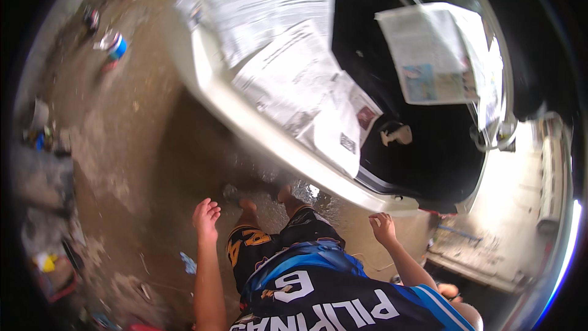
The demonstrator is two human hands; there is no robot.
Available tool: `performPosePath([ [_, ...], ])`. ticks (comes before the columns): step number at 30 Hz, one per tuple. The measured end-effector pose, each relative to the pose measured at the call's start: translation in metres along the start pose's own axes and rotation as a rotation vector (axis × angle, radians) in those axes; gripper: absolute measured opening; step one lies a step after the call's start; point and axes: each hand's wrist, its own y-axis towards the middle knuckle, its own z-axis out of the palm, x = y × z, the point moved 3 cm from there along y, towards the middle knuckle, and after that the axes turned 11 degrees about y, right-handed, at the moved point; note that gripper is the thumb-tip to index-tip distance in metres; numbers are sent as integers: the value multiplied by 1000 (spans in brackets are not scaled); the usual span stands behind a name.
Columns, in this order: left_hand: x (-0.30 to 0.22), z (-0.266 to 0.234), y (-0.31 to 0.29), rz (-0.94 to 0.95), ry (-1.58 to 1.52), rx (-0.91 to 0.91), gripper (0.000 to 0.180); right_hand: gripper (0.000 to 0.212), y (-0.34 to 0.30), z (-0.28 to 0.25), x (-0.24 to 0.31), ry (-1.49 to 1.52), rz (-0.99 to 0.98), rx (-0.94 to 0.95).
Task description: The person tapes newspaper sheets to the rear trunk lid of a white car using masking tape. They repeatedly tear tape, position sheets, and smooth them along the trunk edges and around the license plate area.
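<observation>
My left hand [206,216] hangs empty, fingers loosely spread, over the wet floor [141,147]; my right hand [383,227], fingers half-curled and empty, nears the white car body [275,138] masked with newspaper [288,79].

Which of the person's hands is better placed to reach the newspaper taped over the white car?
Probably the right hand: it hangs open close to the white car body and its newspaper, while the left hand is out over the wet floor, farther away.

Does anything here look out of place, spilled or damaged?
Yes. The floor is wet and stained, with scraps of litter along its left side. Newspaper sheets cover the white car body, and one sheet hangs loosely over the dark opening. Both hands, left and right, are empty.
</observation>
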Motion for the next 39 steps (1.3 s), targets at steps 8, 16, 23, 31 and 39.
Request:
performPosePath([
  [8,-81,113,-26,229,293,142,26,26,14,41,-64,524,390,-292],
  [16,-58,244,-82,387,716,285,29,47,188,62,-43,685,221,-244],
  [23,-1,310,-110,377,1103,434,33,46,252,100,-27,656,247,135],
  [31,92,384,-60,-188,546,526,36,22,252,108,-44,1241,299,-57],
  [39,67,412,-86,-154,977,423,65,41,217,5,-55,1627,221,-307],
])
